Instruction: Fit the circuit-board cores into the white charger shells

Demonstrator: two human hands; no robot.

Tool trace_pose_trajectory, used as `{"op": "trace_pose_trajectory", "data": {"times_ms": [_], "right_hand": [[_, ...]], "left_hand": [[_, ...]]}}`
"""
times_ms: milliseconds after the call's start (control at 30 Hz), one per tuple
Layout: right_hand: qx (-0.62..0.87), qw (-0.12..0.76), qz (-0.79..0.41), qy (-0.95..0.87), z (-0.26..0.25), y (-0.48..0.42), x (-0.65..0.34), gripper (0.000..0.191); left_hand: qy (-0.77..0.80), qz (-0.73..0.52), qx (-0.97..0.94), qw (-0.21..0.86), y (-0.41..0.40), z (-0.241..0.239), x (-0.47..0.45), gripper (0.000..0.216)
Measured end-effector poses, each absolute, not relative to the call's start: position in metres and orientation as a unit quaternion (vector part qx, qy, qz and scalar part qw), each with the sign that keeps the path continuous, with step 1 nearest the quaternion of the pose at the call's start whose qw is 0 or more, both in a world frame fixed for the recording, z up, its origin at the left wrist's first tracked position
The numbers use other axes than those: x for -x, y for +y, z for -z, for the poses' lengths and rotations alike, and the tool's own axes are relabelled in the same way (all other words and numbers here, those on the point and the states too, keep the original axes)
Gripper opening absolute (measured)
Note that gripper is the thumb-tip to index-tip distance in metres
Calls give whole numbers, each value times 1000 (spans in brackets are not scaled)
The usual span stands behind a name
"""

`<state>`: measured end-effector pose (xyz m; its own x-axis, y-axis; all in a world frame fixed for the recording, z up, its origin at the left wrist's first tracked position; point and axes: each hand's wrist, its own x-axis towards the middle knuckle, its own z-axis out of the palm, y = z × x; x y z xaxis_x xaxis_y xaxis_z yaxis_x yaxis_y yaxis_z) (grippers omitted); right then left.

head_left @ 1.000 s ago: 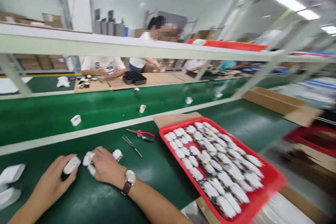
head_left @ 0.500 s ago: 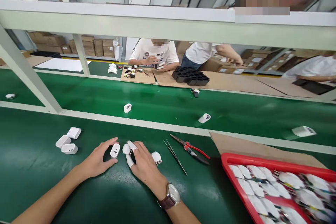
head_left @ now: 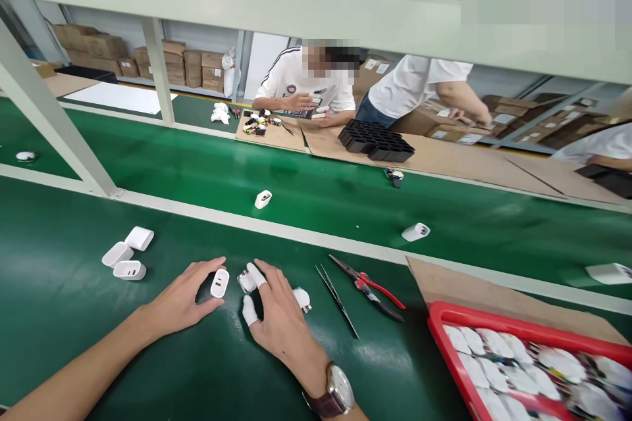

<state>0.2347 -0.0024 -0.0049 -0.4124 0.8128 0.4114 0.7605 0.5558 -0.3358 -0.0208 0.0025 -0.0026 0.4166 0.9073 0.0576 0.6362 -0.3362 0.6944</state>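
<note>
My left hand is closed, with thumb and index finger at the two ends of a white charger housing that stands with its port slots facing up. My right hand wears white finger cots on thumb and index finger. Those two fingers pinch a small white-wrapped circuit module just right of the housing. Partly behind the right hand lies a second white-wrapped module. Tweezers and red-and-black long-nose pliers rest to the right.
Three white housings lie on the left of the green table. A red tray of wrapped modules sits at the right on cardboard. Beyond a pale rail, a green conveyor carries housings. Co-workers are across it.
The view has tilted down and shifted. My right hand and its module are slightly farther from the housing, and more of the module shows. The housings on the conveyor sit farther right.
</note>
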Motion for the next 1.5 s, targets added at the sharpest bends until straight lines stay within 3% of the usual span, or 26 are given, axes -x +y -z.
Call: {"op": "trace_pose_trajectory", "data": {"times_ms": [167,367,1100,1300,1500], "right_hand": [[487,310,-30,-816,5,0,-234,25],[407,392,-124,-816,-13,-10,-231,45],[390,313,-107,-859,-21,-16,-229,65],[388,281,-83,-874,-17,-18,-230,58],[368,349,-102,-856,-19,-15,-235,40]], "left_hand": [[486,-239,-788,291,1,6,19,70],[443,-283,-810,263,2,8,16,71],[424,-266,-837,223,1,6,12,69],[420,-253,-841,231,0,4,8,62],[428,-261,-809,305,-2,3,6,69]]}}
